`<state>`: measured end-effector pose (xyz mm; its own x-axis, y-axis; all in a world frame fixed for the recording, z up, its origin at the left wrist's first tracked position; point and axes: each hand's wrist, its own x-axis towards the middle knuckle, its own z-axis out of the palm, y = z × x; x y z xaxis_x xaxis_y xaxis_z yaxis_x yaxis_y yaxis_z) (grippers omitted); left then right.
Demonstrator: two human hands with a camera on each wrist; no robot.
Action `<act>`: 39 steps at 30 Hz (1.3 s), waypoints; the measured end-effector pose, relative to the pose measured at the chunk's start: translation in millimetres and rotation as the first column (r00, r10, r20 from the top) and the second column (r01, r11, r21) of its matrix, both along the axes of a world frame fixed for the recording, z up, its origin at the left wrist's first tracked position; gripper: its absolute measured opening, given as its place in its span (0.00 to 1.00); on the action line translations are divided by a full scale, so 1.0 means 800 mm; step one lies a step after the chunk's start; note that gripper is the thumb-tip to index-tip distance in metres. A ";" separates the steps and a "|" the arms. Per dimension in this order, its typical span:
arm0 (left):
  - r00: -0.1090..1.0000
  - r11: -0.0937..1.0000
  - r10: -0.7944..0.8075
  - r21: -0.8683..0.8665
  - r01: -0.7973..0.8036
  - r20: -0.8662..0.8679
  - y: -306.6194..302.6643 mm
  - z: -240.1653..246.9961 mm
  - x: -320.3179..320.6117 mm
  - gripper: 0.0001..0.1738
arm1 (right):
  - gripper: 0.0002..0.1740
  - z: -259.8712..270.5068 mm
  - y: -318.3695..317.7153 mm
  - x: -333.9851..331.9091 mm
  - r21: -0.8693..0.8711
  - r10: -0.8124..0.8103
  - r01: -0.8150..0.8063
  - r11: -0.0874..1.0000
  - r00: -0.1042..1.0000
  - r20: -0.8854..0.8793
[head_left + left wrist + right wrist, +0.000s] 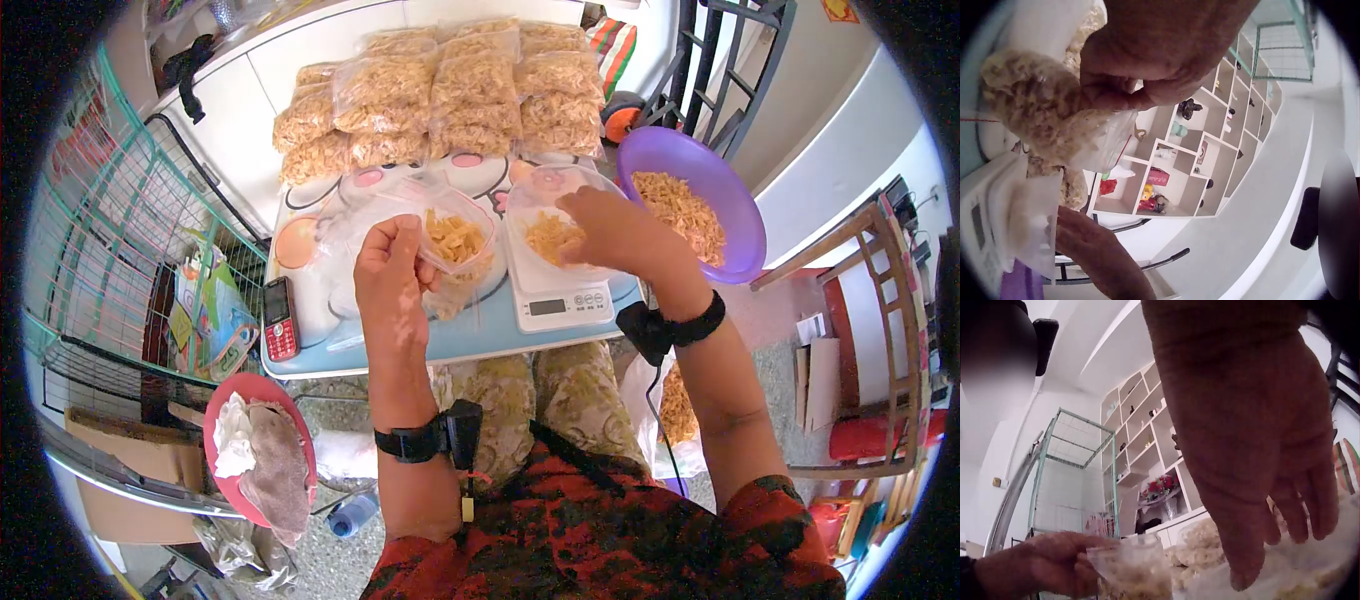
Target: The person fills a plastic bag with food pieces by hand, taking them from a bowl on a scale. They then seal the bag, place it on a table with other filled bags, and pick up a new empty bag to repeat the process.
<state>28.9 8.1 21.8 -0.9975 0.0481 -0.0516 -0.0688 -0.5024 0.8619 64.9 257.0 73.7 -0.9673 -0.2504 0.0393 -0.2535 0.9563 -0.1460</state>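
Observation:
My left hand (393, 285) pinches the top edge of a clear plastic bag (458, 240) partly filled with yellowish dried strips. The left wrist view shows this bag (1041, 106) hanging from the thumb and fingers. A white kitchen scale (563, 308) with a small display stands to its right, bearing a translucent plastic bowl (525, 190) with some strips (550, 238) inside. My right hand (620, 232) reaches over that bowl, fingers pointing down. In the right wrist view, the right hand's thumb (1244, 565) and fingers are spread apart, with nothing visible between them.
Filled bags (430, 95) are stacked at the table's back. A purple basin (745, 225) of strips stands right of the scale. A red-keyed phone (281, 318) lies at the table's left edge, beside a green wire cage (130, 220). A red basin (222, 415) holds cloths.

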 end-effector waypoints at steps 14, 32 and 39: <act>1.000 1.000 0.018 -0.025 -0.018 -0.002 0.004 -0.001 0.002 0.09 | 0.24 -0.036 -0.007 -0.014 -0.013 -0.130 0.130 0.991 0.991 0.021; 1.000 1.000 0.018 -0.001 -0.018 0.003 0.003 0.002 0.004 0.09 | 0.06 -0.074 0.016 -0.034 -0.066 -0.054 0.045 0.997 0.989 -0.137; 1.000 0.999 -0.013 0.043 0.013 -0.011 0.007 -0.003 0.002 0.09 | 0.05 -0.038 0.008 -0.024 -0.307 -0.114 0.053 0.950 0.976 -0.183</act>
